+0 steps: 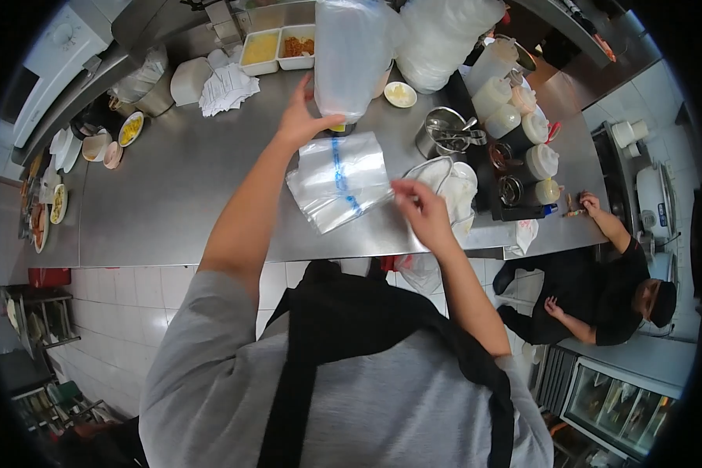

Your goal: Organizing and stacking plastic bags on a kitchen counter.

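Note:
A stack of clear plastic bags (342, 181) with a blue printed strip lies on the steel counter in front of me. My right hand (426, 213) pinches the right edge of these bags between thumb and fingertips. Just beyond them stands a tall translucent plastic-wrapped stack (351, 64); its contents are blurred. My left hand (304, 117) is spread at the lower left of that stack. Its thumb overlaps the stack's lower end, near a small dark object with a yellow label, mostly hidden. I cannot tell whether the thumb presses on it.
The steel counter (169, 175) holds two food tubs (278, 50), paper slips (228, 90), a pot of utensils (444, 128), white cloths (456, 193) and a rack of squeeze bottles (503, 120). Another person (596, 292) in black is at the right, one hand on the counter.

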{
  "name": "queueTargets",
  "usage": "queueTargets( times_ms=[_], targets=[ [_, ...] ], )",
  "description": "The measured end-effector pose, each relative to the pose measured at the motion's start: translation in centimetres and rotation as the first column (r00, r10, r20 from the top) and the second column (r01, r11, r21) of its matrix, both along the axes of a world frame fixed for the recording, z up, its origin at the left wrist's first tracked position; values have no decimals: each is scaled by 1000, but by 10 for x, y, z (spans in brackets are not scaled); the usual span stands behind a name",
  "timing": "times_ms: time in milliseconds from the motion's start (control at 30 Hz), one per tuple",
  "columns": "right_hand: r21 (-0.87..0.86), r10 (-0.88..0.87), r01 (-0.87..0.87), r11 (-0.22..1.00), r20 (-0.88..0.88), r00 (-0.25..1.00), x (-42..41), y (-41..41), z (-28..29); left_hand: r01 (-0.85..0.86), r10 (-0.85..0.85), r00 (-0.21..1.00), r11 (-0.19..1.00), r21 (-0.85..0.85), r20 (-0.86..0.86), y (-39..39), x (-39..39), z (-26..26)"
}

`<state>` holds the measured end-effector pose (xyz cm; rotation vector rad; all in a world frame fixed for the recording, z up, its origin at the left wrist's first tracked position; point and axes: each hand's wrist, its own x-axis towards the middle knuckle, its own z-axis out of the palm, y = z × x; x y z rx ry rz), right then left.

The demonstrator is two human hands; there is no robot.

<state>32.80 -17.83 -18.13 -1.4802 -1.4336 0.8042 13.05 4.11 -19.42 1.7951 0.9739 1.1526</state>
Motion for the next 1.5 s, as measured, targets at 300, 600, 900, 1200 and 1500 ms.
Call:
queueTargets(
  times_ms=[300,600,900,1200,1500],
  targets=[
    [-114,-94,99,989,44,995,-28,18,-44,86,-188,669,981,-176,-719,-29,-22,-20],
    [-133,-160,127,983,-276,948,16,13,-47,55,-204,617,974,-218,-760,-34,4,-6],
    [-229,32,-156,961,-466,884,60,15,-40,238,-131,729,969,70,-672,-49,2,15],
    [320,-377,253,913,424,823,56,-31,1,227,202,759,809,543,-619,-131,-23,150],
    [379,-477,289,879,679,559,27,-29,-22,399,-58,708,855,331,-704,-158,-46,-12]
  ],
)
